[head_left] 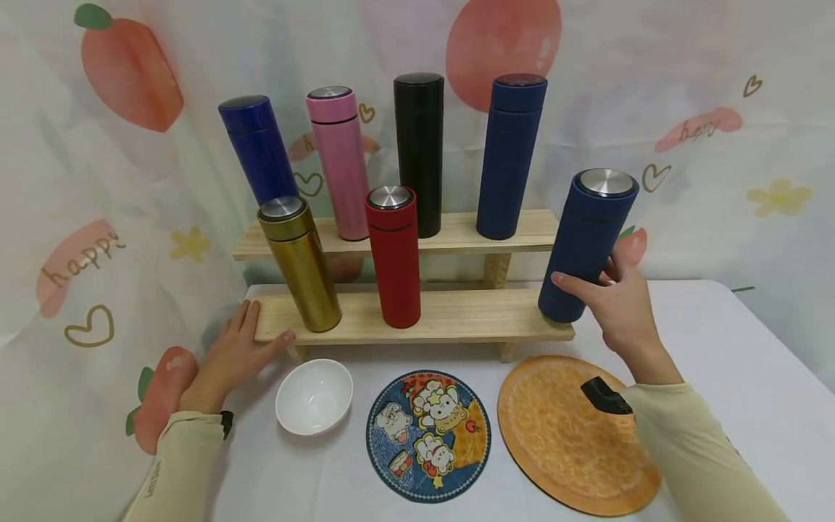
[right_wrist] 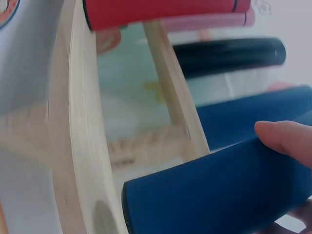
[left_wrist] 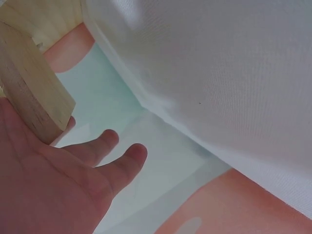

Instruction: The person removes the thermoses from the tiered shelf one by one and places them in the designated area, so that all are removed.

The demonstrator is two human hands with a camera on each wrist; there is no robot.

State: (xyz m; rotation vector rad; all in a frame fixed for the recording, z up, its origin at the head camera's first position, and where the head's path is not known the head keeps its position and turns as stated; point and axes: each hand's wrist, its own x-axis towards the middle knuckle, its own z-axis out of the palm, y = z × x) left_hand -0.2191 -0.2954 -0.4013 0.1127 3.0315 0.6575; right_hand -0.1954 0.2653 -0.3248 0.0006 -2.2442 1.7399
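At the right end of the lower shelf board [head_left: 457, 316], my right hand [head_left: 616, 301] grips a dark blue thermos flask [head_left: 587, 246] with a silver-topped lid. The thumb lies across its near side, with the other fingers partly hidden behind. The flask leans to the right, its base close over the board in the right wrist view. My left hand [head_left: 238, 351] rests against the board's left end, fingers extended past the wood [left_wrist: 36, 83] in the left wrist view. A gold flask [head_left: 300, 264] and a red flask [head_left: 394, 261] stand on the same board.
The upper shelf [head_left: 457, 222] bears a blue flask [head_left: 261, 148], a pink flask [head_left: 339, 167], a black flask [head_left: 419, 156] and a navy flask [head_left: 512, 156]. In front lie a white bowl [head_left: 314, 397], a round cartoon mat [head_left: 427, 435] and an orange-brown round mat [head_left: 574, 442].
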